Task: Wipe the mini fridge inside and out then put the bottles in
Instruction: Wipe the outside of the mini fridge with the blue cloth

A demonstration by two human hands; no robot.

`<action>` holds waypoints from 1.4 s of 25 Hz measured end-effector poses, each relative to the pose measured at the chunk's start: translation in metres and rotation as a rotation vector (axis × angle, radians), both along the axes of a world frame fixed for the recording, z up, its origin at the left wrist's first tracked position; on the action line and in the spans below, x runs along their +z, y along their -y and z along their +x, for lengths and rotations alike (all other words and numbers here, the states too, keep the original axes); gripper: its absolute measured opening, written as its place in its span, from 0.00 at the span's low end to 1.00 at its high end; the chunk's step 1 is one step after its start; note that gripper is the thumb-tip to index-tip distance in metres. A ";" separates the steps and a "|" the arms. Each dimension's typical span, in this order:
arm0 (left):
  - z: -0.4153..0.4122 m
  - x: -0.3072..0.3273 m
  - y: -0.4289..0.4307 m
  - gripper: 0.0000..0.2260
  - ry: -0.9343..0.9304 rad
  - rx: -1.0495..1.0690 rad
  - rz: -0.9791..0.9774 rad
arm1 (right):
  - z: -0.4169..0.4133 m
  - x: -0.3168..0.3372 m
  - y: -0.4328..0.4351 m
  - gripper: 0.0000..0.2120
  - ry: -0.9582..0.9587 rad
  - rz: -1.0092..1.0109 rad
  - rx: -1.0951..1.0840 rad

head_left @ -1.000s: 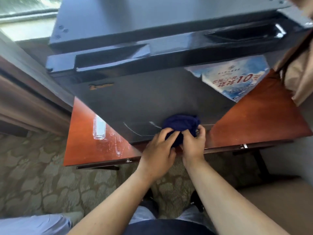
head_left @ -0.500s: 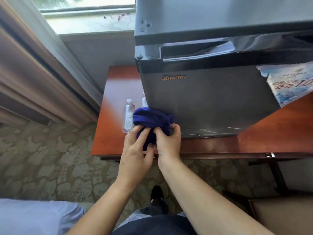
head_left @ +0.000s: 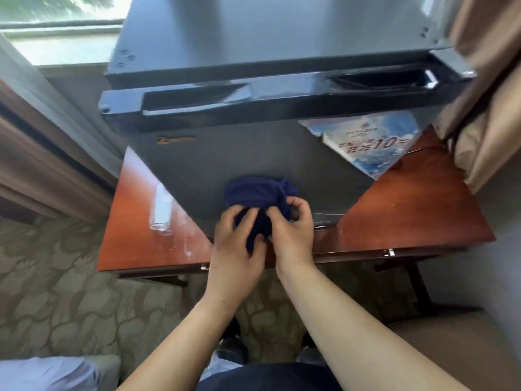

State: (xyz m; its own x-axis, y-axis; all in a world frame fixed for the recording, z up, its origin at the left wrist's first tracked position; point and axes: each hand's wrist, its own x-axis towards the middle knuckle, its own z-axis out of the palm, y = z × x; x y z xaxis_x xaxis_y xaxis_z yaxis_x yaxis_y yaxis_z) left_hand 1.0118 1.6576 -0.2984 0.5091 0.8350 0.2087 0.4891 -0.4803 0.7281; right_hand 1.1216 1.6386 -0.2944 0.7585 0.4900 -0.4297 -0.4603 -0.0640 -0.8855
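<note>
Outside wipe, I'd guess: left hand [head_left: 236,249] and right hand [head_left: 293,232] both grip the blue cloth [head_left: 253,193] against the mini fridge [head_left: 225,159] front. Next it probably needs opening; bottle [head_left: 162,210] waits at 9 o'clock.

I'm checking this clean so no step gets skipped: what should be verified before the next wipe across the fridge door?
1. Cloth gripped: ok, left hand and right hand both hold the blue cloth.
2. Cloth at the door: ok, it sits bunched against the lower front of the mini fridge.
3. Door closed for outside wiping: ok.
4. Bottle out of the way: ok, the bottle sits on the table left of the fridge, apart from the cloth.
5. Door face unobstructed: not ok, a leaflet covers its upper right.
6. Inside wiped: cannot tell, the closed door hides it.
</note>
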 end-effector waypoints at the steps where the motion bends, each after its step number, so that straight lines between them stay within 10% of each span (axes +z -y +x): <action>1: 0.019 -0.002 0.008 0.24 -0.008 -0.031 -0.038 | 0.020 -0.002 0.010 0.12 0.025 -0.012 -0.022; 15: 0.182 -0.070 0.074 0.23 -0.183 -0.173 -0.253 | 0.185 -0.087 0.085 0.18 -0.019 -0.179 -0.011; 35: -0.072 -0.096 -0.034 0.25 -0.175 0.132 -0.265 | -0.055 -0.098 -0.040 0.10 -0.344 -0.126 0.245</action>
State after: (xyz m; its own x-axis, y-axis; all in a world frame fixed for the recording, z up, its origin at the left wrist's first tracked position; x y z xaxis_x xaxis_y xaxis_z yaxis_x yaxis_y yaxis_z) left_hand 0.9395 1.6918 -0.3941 0.4024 0.9094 -0.1047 0.6626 -0.2105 0.7187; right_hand 1.0662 1.6788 -0.3922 0.4288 0.5655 -0.7045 -0.6846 -0.3054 -0.6619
